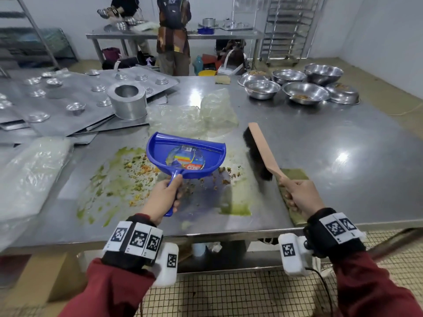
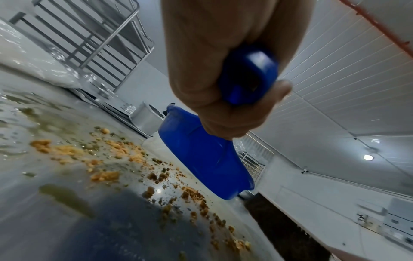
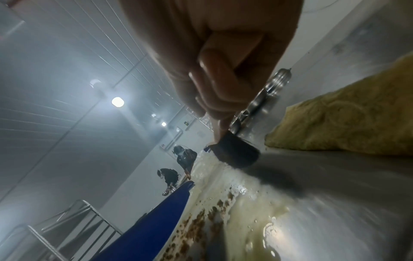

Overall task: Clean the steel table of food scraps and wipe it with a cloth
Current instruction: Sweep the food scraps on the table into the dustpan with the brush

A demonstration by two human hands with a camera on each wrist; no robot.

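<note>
My left hand (image 1: 163, 197) grips the handle of a blue dustpan (image 1: 186, 155), held tilted above the steel table (image 1: 320, 156). In the left wrist view the dustpan (image 2: 201, 159) hangs over orange and green food scraps (image 2: 116, 153). My right hand (image 1: 297, 194) grips the wooden handle of a black-bristled brush (image 1: 261, 154), to the right of the pan. Scraps and green smears (image 1: 128, 177) spread left of and under the pan. A yellow-green cloth (image 1: 295, 177) lies under my right hand, shown large as the cloth (image 3: 348, 120) in the right wrist view, beside the brush (image 3: 236, 151).
Crumpled clear plastic bags (image 1: 201, 115) lie behind the pan. Metal trays with small moulds (image 1: 68, 99) and a steel cylinder (image 1: 128, 101) fill the back left. Several steel bowls (image 1: 304, 88) stand back right. A white plastic sheet (image 1: 29, 175) covers the left edge. People stand by another table (image 1: 174, 35).
</note>
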